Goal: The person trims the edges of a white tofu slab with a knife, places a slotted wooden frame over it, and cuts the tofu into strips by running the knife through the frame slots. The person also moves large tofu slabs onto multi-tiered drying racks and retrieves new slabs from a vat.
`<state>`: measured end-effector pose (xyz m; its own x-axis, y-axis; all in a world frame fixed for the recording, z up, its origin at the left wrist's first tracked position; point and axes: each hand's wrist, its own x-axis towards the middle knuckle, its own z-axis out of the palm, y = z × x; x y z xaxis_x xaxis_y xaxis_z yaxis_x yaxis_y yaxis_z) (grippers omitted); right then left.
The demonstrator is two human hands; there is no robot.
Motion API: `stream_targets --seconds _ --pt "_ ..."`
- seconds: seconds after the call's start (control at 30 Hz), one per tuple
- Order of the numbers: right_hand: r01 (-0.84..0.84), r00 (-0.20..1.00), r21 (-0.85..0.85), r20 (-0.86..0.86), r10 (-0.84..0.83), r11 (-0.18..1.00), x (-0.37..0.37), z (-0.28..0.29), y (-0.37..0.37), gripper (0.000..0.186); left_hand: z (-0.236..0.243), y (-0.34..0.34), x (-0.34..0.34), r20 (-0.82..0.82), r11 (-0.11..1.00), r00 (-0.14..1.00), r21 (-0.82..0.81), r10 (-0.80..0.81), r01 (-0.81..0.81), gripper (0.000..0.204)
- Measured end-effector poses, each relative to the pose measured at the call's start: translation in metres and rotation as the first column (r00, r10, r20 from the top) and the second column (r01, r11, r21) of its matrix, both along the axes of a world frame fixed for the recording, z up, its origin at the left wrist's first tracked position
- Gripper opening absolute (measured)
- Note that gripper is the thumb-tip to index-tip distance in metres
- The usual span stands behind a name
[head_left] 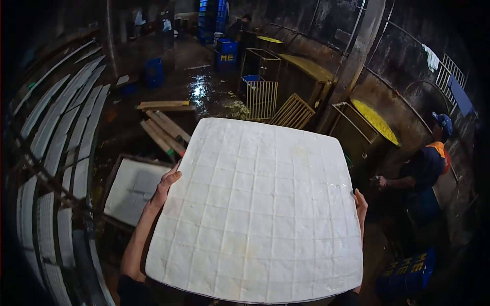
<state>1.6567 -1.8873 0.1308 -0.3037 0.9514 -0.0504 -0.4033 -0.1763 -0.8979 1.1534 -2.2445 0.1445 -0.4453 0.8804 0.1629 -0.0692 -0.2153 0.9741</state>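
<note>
A large white slab (255, 209) that looks like tofu fills the middle of the view, its top marked with a grid of squares. My left hand (166, 186) grips its left edge, thumb on the upper side and fingers curled out of sight underneath. On the opposite edge, my right hand (360, 204) holds it too, mostly hidden behind the slab with only some fingers showing. Whatever carries the slab from below is hidden. Left of it, at a lower level, lies another white slab (133, 191) in a dark frame, partly behind my left forearm.
Long rows of white slabs (66, 132) line the left. Wooden beams (166, 127) and slatted frames (261, 99) lie ahead. Vats with yellow contents (375, 121) stand along the right wall. A person (429, 166) works at the right, near a blue crate (407, 275). The floor (199, 89) is wet.
</note>
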Motion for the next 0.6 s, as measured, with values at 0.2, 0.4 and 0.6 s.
stream_targets --seconds 0.2,0.4,0.6 --pt "0.093 0.991 0.113 0.089 -0.103 0.989 -0.156 0.027 0.195 0.021 0.013 0.201 -0.158 -0.096 0.996 0.994 -0.074 0.049 -0.056 0.076" --pt "-0.073 0.984 0.157 0.17 0.046 0.985 -0.339 0.067 0.347 0.046 0.061 0.363 -0.301 0.155 0.996 0.986 -0.059 0.068 -0.06 0.075" --pt "-0.458 0.878 -0.056 -0.183 0.442 0.887 -0.503 0.061 0.537 0.055 0.082 0.533 -0.47 0.019 0.968 0.976 -0.133 0.218 -0.214 0.075"
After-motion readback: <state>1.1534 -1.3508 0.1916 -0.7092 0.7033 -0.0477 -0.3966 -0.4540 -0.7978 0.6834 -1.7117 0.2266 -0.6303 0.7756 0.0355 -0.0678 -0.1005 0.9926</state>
